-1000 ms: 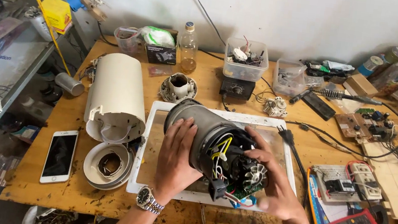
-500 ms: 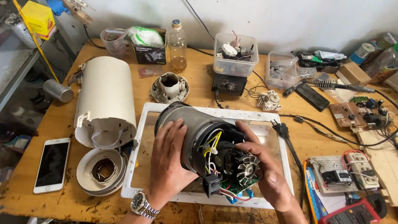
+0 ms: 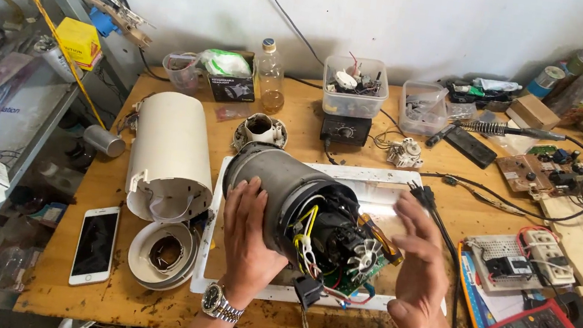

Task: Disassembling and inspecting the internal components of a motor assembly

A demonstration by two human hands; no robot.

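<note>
Steadying a stripped appliance motor unit [image 3: 301, 206] w/ my left hand [image 3: 246, 240], I keep the grey cylinder lying on its side on a white tray [image 3: 378, 182] near the front edge of the bench [image 3: 142, 294]. Left palm & fingers press flat on the drum's near side, not wrapped round it; a metal wristwatch [image 3: 221, 302] sits at the wrist. My right hand [image 3: 416, 265] is spread wide, fingers apart, just beside the exposed end of the unit & holding nothing; whether it touches the fan wheel [image 3: 363, 254] I cannot tell. Yellow, white & red wires spill from the open end over a green circuit board [image 3: 356, 272], and a black connector [image 3: 307, 292] hangs toward the tray's front rim.

Left of the tray, a cream cylindrical housing [image 3: 168, 152] lies on its side; its round cap [image 3: 162, 253] rests just in front of it, and a white smartphone [image 3: 95, 244] lies face up near the bench's front-left corner. Along the back edge: a small bottle [image 3: 270, 76] of amber liquid, a clear tub [image 3: 355, 86] of parts atop a black box, a 2nd clear tub [image 3: 423, 107]. A soldering iron [image 3: 503, 129] lies toward the back-right, a red multimeter [image 3: 534, 327] near the front-right corner, a white power strip [image 3: 550, 257] just behind it.
</note>
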